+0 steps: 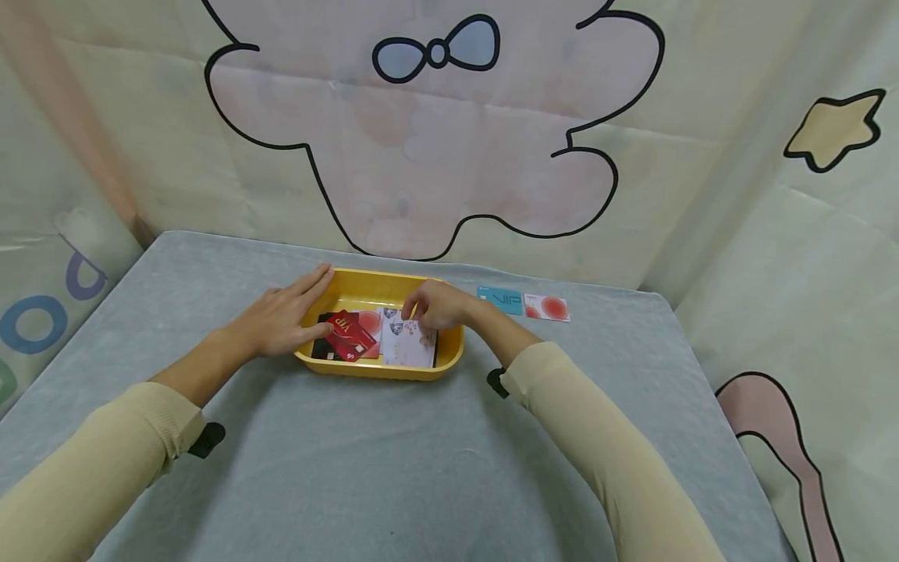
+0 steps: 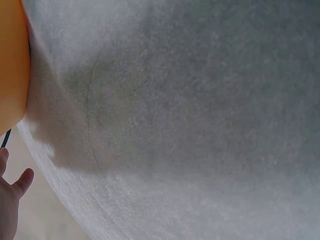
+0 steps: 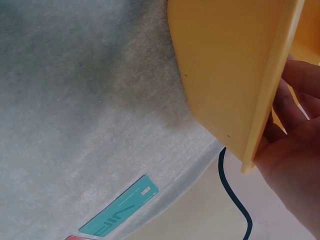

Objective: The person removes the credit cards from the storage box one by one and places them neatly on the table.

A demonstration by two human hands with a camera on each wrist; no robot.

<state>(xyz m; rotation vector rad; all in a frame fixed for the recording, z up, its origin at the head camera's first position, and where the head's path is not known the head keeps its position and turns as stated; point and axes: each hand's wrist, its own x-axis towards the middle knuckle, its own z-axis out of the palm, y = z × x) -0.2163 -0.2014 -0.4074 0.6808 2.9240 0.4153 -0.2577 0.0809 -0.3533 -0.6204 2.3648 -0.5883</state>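
A yellow tray (image 1: 379, 373) lies at the table's far side with several cards in it. My left hand (image 1: 277, 320) rests on the tray's left end, fingers extended along the rim and thumb reaching over a red card (image 1: 351, 336). Black and pink-white cards lie partly under the red one. At the tray's right side my right hand (image 1: 438, 303) reaches in over the rim, bent fingers at a white patterned card (image 1: 409, 347). Its fingertips are partly hidden, so I cannot tell if they pinch the card. Only some fingers of the left hand appear in the left wrist view.
Right of the tray, a blue VIP card (image 1: 500, 300) and a white card with a red circle (image 1: 547, 307) lie side by side on the grey tablecloth (image 1: 393, 468). A printed cloth (image 1: 435, 156) hangs behind the table's far edge.
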